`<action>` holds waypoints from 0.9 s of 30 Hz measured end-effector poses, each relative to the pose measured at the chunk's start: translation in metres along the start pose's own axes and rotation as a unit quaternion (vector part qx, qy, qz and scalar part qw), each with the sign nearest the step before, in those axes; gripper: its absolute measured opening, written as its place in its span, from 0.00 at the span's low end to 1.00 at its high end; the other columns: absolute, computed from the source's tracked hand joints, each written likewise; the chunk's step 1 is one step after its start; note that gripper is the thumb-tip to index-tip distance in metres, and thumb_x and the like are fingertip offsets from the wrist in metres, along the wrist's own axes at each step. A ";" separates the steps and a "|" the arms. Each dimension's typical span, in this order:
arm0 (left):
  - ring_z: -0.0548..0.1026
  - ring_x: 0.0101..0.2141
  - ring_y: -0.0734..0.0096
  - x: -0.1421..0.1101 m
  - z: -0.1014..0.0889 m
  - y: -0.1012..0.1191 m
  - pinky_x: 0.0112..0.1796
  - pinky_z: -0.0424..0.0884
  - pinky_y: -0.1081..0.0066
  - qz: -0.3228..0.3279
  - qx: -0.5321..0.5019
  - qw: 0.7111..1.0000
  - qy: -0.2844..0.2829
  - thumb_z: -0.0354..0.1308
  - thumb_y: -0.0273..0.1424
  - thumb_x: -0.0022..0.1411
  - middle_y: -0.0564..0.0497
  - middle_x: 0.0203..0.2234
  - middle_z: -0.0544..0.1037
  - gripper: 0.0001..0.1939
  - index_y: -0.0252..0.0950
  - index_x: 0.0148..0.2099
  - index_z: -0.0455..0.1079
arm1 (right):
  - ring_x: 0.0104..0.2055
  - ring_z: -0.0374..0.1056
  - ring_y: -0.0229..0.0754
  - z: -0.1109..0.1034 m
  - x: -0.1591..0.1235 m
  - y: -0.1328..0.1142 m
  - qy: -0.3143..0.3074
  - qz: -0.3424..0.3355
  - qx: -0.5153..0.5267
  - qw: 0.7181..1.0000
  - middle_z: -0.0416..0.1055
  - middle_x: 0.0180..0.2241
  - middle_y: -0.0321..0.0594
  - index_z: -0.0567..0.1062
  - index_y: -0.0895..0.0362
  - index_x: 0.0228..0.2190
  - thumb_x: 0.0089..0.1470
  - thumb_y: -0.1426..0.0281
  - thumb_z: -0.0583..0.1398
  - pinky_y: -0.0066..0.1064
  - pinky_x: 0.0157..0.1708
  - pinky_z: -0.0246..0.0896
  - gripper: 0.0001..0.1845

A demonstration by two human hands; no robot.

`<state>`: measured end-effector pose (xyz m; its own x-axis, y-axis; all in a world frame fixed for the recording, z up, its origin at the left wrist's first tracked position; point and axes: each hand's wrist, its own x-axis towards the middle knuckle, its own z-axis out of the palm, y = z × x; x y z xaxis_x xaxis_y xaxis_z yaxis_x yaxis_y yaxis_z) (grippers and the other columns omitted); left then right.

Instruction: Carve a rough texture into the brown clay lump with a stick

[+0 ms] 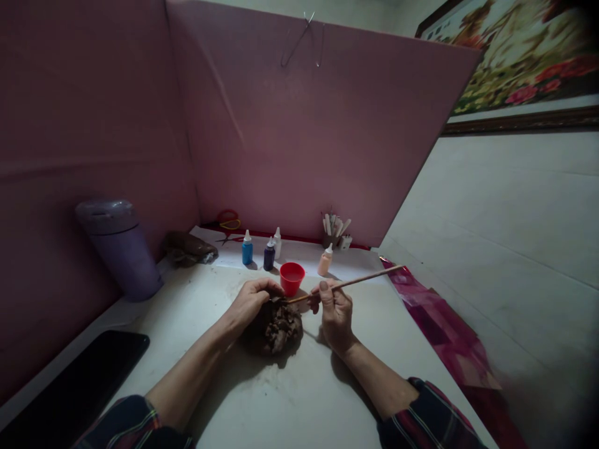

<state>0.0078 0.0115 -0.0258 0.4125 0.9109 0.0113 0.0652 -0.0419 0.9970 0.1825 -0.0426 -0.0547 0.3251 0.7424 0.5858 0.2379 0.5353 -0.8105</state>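
A lump of brown clay (279,329) with a rough, ruffled surface sits on the white table (299,399) between my hands. My left hand (250,300) curls over the clay's upper left side, fingers closed against it. My right hand (336,310) is closed on a long thin wooden stick (355,282), whose tip points left onto the top of the clay. A small red cup (292,277) stands just behind the clay.
Small paint bottles stand behind: blue (247,248), dark purple (269,254), white (277,242), peach (324,260). A purple tumbler (120,248) is at left, a dark phone (79,386) near the front left, scissors (229,224) and a tool holder (333,231) by the pink screen.
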 end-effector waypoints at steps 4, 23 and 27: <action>0.73 0.30 0.69 -0.006 -0.003 0.005 0.36 0.67 0.69 -0.006 -0.001 1.000 -0.021 0.49 0.23 0.39 0.52 0.26 0.77 0.14 0.34 0.29 0.73 | 0.18 0.62 0.34 -0.002 -0.002 0.000 -0.010 -0.005 0.021 1.000 0.67 0.17 0.33 0.70 0.57 0.26 0.64 0.61 0.52 0.26 0.19 0.59 0.19; 0.77 0.37 0.61 -0.010 -0.030 0.004 0.42 0.71 0.64 0.084 0.077 0.984 -0.139 0.65 0.29 0.46 0.45 0.32 0.80 0.07 0.34 0.31 0.80 | 0.17 0.59 0.33 -0.002 -0.003 -0.006 -0.021 -0.011 0.033 0.999 0.65 0.17 0.32 0.70 0.57 0.25 0.64 0.62 0.52 0.25 0.17 0.55 0.19; 0.77 0.36 0.63 -0.009 -0.027 -0.001 0.40 0.71 0.65 0.111 0.136 0.976 -0.130 0.64 0.29 0.49 0.46 0.30 0.80 0.05 0.35 0.30 0.80 | 0.18 0.60 0.33 -0.001 -0.001 -0.010 -0.015 -0.015 0.033 0.999 0.64 0.18 0.32 0.70 0.57 0.25 0.64 0.62 0.52 0.25 0.18 0.55 0.19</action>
<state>-0.0207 0.0144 -0.0252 0.6582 0.7334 0.1704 0.1717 -0.3665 0.9145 0.1812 -0.0488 -0.0473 0.2914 0.7362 0.6108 0.1870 0.5823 -0.7912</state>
